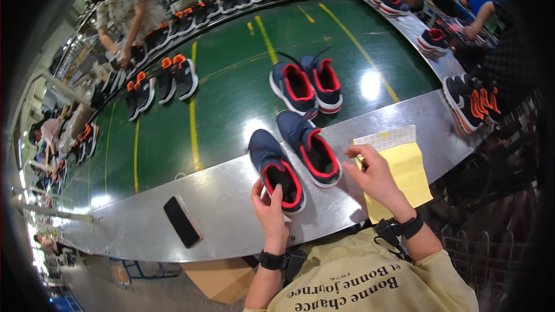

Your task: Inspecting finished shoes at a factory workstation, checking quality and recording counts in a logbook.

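Two navy sneakers with red-lined collars lie in front of me on the metal edge of the work table, toes pointing away. At the left sneaker (266, 150) my left hand (270, 214) grips the heel, its thumb over the collar opening and fingers along the outer side. My right hand (374, 176) hovers just right of the heel of the right sneaker (293, 128). Its fingers are bent and apart, with nothing visible in them. Beyond stands another pair of navy and red sneakers (280, 84) on the green belt, close to the right sneaker's toe.
A yellow sheet (407, 170) with a white printed strip (387, 137) lies by my right hand. A phone (183, 221) rests on the metal edge (136, 222). Black and orange sneakers (185, 78) stand on the green belt (231, 92). People work at the far left and right.
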A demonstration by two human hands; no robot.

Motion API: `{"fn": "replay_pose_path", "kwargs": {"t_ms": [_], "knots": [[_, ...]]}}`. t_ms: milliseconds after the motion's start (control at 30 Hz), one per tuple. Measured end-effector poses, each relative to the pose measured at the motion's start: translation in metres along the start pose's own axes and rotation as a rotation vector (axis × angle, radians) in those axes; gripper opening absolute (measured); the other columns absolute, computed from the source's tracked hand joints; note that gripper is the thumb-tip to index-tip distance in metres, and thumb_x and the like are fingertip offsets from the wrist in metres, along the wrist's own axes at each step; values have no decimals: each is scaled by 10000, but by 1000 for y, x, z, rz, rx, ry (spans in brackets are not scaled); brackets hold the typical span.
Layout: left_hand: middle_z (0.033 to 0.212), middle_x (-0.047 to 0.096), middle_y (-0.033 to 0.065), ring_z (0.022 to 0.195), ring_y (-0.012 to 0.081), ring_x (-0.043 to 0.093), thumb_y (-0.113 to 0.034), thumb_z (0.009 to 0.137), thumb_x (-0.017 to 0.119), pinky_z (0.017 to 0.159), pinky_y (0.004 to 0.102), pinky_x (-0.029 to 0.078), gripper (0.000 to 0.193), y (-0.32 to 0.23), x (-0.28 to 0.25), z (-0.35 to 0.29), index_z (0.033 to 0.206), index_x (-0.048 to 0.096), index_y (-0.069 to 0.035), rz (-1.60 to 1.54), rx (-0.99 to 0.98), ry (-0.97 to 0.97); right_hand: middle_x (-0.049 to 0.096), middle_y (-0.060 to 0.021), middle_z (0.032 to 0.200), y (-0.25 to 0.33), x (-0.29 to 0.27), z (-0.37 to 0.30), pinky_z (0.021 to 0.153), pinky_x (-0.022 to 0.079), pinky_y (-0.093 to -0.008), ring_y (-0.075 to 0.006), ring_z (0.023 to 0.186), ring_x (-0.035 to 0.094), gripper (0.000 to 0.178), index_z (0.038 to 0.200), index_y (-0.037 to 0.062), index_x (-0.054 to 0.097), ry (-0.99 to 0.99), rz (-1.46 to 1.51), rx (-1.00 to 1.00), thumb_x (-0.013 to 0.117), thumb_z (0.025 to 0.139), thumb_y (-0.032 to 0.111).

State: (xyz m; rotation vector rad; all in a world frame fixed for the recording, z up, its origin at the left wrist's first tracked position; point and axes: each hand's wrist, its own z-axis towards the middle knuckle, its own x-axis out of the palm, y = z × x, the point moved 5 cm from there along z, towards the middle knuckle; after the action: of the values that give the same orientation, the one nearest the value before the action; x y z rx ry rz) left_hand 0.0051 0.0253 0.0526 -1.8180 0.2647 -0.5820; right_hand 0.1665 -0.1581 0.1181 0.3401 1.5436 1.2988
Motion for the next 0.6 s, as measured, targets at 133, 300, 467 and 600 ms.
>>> {"fn": "replay_pose_path", "kwargs": {"t_ms": [133, 300, 467, 600], "knots": [[1241, 446, 127, 1125, 195, 458, -155, 919, 536, 943, 308, 391, 446, 6, -3, 4, 1306, 366, -15, 306, 160, 56, 566, -123, 892, -45, -27, -5, 678, 473, -347, -269, 806, 589, 288, 1046, 43, 585, -120, -174, 62, 664, 795, 162], [1253, 447, 113, 1110, 196, 462, -168, 935, 506, 921, 318, 402, 424, 4, -2, 6, 1308, 371, -20, 412, 225, 88, 551, -126, 869, -94, -43, -18, 719, 461, -384, -297, 830, 566, 331, 1068, 80, 598, 135, -415, 59, 670, 746, 112], [1266, 444, 112, 1120, 203, 457, -188, 936, 506, 909, 324, 413, 431, 12, -10, 9, 1312, 375, -22, 454, 218, 101, 538, -109, 880, -78, -64, -8, 726, 460, -381, -289, 849, 556, 337, 1063, 92, 609, 92, -461, 51, 688, 735, 115], [1198, 484, 109, 1072, 175, 477, -221, 942, 516, 906, 289, 402, 438, 13, -5, 7, 1302, 373, -18, 421, 222, 109, 569, -97, 931, -88, -67, 8, 741, 464, -376, -286, 890, 563, 345, 1056, 94, 614, 84, -521, -134, 694, 723, 129]]}}
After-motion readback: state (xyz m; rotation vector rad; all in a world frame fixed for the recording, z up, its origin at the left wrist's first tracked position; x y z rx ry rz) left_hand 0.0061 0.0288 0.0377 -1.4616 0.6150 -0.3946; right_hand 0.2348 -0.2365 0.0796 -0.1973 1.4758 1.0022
